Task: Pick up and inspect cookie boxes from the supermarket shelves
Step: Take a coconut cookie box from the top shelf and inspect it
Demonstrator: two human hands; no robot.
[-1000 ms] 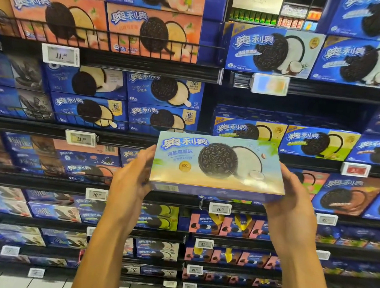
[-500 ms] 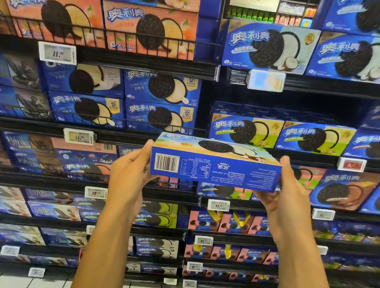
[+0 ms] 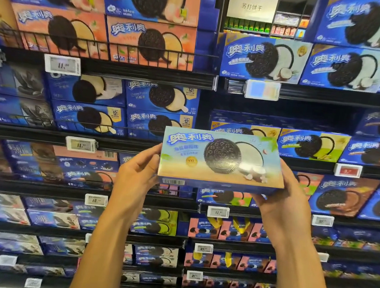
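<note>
Cookie box (image 3: 221, 159) tipped back face-forward, pinched endwise between left grip (image 3: 132, 180) and right grip (image 3: 283, 201).

**Bright store light, soft edges**

We see even, bright light from above, with deep shadow under each shelf (image 3: 145, 73). Glare washes the face of the cookie box (image 3: 220, 159) pale and blanks one price tag (image 3: 262, 89) to a white-blue glow. Boxes at far left and lower right smear with motion blur. The wide lens bows the shelf lines near the edges.
</note>
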